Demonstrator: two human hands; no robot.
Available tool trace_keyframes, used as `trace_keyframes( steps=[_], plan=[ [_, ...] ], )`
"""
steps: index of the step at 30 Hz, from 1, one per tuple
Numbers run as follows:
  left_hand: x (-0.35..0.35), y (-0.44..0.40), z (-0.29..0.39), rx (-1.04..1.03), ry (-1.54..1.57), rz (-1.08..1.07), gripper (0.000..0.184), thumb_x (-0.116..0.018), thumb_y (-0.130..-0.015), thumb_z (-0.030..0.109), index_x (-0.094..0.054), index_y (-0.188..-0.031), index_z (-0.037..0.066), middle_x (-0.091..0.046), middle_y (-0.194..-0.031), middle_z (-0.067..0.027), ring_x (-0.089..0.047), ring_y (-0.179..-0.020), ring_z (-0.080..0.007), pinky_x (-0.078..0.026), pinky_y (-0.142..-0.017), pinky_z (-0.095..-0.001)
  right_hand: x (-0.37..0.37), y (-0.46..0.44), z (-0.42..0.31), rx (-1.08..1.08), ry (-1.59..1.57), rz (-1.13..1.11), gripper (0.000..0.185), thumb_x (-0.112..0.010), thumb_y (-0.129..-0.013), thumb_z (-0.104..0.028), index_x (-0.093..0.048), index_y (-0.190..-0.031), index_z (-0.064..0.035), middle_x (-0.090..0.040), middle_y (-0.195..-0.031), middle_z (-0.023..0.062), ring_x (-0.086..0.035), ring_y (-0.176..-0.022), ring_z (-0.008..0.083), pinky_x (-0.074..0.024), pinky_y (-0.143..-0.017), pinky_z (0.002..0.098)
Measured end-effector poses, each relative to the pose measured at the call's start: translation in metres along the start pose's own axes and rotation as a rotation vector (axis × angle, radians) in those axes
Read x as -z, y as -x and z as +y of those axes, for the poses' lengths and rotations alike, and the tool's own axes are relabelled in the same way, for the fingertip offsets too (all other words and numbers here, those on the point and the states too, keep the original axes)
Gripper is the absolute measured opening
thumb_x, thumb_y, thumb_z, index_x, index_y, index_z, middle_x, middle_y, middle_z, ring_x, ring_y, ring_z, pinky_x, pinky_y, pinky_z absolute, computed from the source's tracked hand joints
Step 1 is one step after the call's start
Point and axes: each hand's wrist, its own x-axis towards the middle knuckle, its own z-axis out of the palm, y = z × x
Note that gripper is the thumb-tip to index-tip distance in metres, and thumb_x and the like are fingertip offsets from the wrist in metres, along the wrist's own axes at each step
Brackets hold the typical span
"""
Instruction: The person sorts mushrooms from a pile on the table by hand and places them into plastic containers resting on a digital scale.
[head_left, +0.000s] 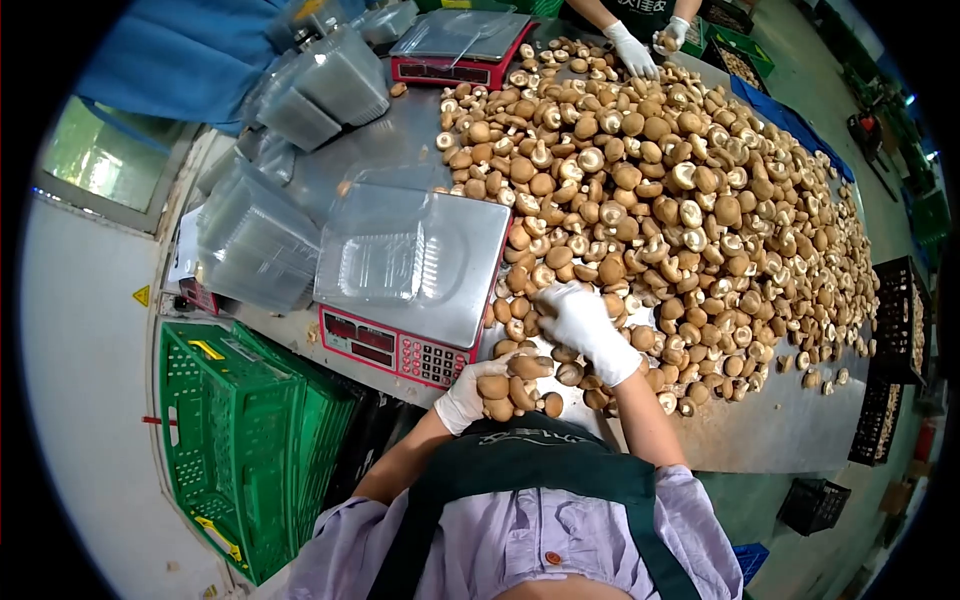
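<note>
Several brown shiitake mushrooms [497,390] are gathered in my left hand [461,401], which wears a white glove and is closed around them, just in front of the scale. My right hand [580,322], also gloved, is at the near edge of a large heap of shiitake mushrooms [690,210]. Its fingers curl down among the caps, and what they hold is hidden. To the left stands a red-framed digital scale [465,265] with a keypad. A clear plastic tray [375,268] lies on its metal platform.
Stacked clear trays [258,235] stand left of the scale, with more [335,85] behind. A second scale [455,50] is at the back. Green crates [225,420] stand lower left. A co-worker's gloved hands [632,50] work at the heap's far edge. Black crates [900,320] line the right.
</note>
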Motion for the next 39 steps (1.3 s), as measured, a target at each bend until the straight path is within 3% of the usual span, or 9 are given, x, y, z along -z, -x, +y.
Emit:
trace_keyframes(
  steps=[2,6,14,18,21,26,32,36,39],
  plan=[
    [-0.004,0.012,0.008,-0.028,-0.025,-0.194,0.063,-0.041,-0.085,0.027,-0.03,-0.14,-0.001,-0.047,-0.133,-0.0251,-0.054,-0.11,-0.0348,-0.051,-0.081,-0.0421,-0.038,-0.002,0.004,0.199,0.247,0.038,0.034,-0.068,-0.069,-0.015,-0.066,-0.102,-0.0062,-0.064,-0.092,0.0115,-0.058,-0.091,0.0314,-0.0502,-0.078,0.0399],
    [0.0,0.024,0.007,-0.024,-0.065,0.019,0.065,-0.042,-0.083,0.029,-0.033,-0.141,0.002,-0.053,-0.125,-0.0241,-0.06,-0.097,-0.0331,-0.053,-0.071,-0.0415,-0.041,-0.003,0.016,0.051,0.154,0.18,0.02,-0.069,-0.068,-0.014,-0.066,-0.086,-0.0061,-0.063,-0.091,0.0101,-0.058,-0.089,0.03,-0.0495,-0.077,0.038],
    [0.0,0.032,0.012,-0.086,-0.062,0.052,0.064,-0.045,-0.081,0.032,-0.037,-0.137,0.002,-0.055,-0.117,-0.0228,-0.06,-0.092,-0.0329,-0.052,-0.067,-0.0419,-0.012,0.022,0.038,-0.103,0.028,0.399,0.027,-0.069,-0.075,-0.018,-0.066,-0.099,-0.0052,-0.066,-0.098,0.0125,-0.06,-0.092,0.0316,-0.0497,-0.079,0.0377],
    [-0.025,0.052,0.05,-0.275,-0.083,0.038,0.065,-0.052,-0.077,0.029,-0.036,-0.134,0.003,-0.049,-0.122,-0.0282,-0.058,-0.088,-0.035,-0.05,-0.06,-0.0432,0.004,0.044,0.038,-0.234,-0.172,0.401,0.028,-0.069,-0.078,-0.018,-0.067,-0.102,-0.006,-0.067,-0.096,0.0146,-0.063,-0.091,0.0319,-0.0502,-0.08,0.0375],
    [-0.068,0.071,0.096,-0.705,-0.448,0.116,0.063,-0.06,-0.076,0.034,-0.041,-0.127,0.002,-0.05,-0.121,-0.0237,-0.057,-0.083,-0.0286,-0.05,-0.058,-0.0408,0.013,0.059,0.037,-0.272,-0.215,0.431,0.024,-0.069,-0.079,-0.018,-0.069,-0.098,-0.0047,-0.068,-0.098,0.0161,-0.064,-0.093,0.0314,-0.0503,-0.081,0.0372],
    [-0.065,0.079,0.169,-1.267,-0.783,0.451,0.052,-0.06,-0.082,0.01,-0.043,-0.131,0.004,-0.052,-0.124,-0.0128,-0.057,-0.099,-0.0238,-0.051,-0.08,-0.0356,0.024,0.08,0.033,-0.336,-0.277,0.429,0.023,-0.068,-0.081,-0.017,-0.068,-0.1,-0.0043,-0.067,-0.098,0.0172,-0.063,-0.094,0.0335,-0.0496,-0.082,0.0366],
    [-0.012,0.057,0.196,-0.938,-2.032,0.865,0.039,-0.069,-0.079,0.013,-0.06,-0.116,0.005,-0.054,-0.129,-0.0129,-0.054,-0.115,-0.0289,-0.042,-0.098,-0.0373,0.018,0.092,0.039,-0.352,-0.245,0.442,0.021,-0.068,-0.081,-0.017,-0.068,-0.098,-0.0049,-0.065,-0.095,0.0192,-0.063,-0.089,0.0346,-0.0504,-0.078,0.0379],
    [-0.036,0.048,0.167,-1.201,-1.632,0.917,0.032,-0.068,-0.078,0.009,-0.063,-0.109,0.004,-0.056,-0.127,-0.0138,-0.056,-0.112,-0.0308,-0.043,-0.098,-0.039,0.015,0.1,0.039,-0.44,-0.215,0.433,0.02,-0.067,-0.082,-0.019,-0.069,-0.098,-0.0064,-0.066,-0.095,0.0184,-0.063,-0.089,0.034,-0.0506,-0.078,0.0383],
    [-0.058,0.036,0.14,-1.305,-1.789,0.767,0.024,-0.066,-0.08,0.007,-0.064,-0.103,0.002,-0.062,-0.117,-0.0139,-0.057,-0.112,-0.0294,-0.046,-0.097,-0.0366,0.013,0.104,0.041,-0.526,-0.206,0.429,0.022,-0.067,-0.081,-0.02,-0.069,-0.099,-0.0066,-0.067,-0.096,0.0169,-0.063,-0.092,0.0324,-0.0497,-0.082,0.0381]
  ],
)
